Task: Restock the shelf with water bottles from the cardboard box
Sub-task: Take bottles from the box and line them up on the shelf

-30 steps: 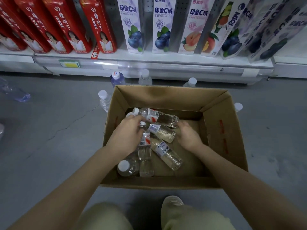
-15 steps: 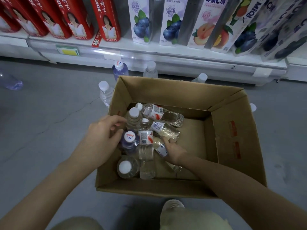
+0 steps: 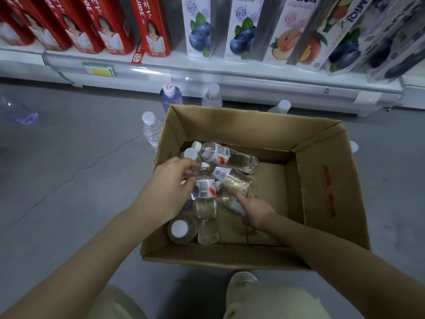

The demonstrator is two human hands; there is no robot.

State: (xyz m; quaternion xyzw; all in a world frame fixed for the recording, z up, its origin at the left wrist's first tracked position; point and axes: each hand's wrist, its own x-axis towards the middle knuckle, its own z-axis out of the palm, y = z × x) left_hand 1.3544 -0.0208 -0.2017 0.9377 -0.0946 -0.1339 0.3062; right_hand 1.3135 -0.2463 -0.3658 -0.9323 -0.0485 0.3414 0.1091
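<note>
The left hand (image 3: 171,189) curls loosely over the upright bottles (image 3: 205,189), apparently picking one; whether it grips is unclear. The right hand (image 3: 254,209) closes on a lying bottle (image 3: 232,202) to lift it. Around both, the cardboard box (image 3: 328,187); beyond them, the shelf (image 3: 230,73) awaits.

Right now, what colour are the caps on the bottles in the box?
White, seen clearly on the upright bottle's cap in the head view.
</note>
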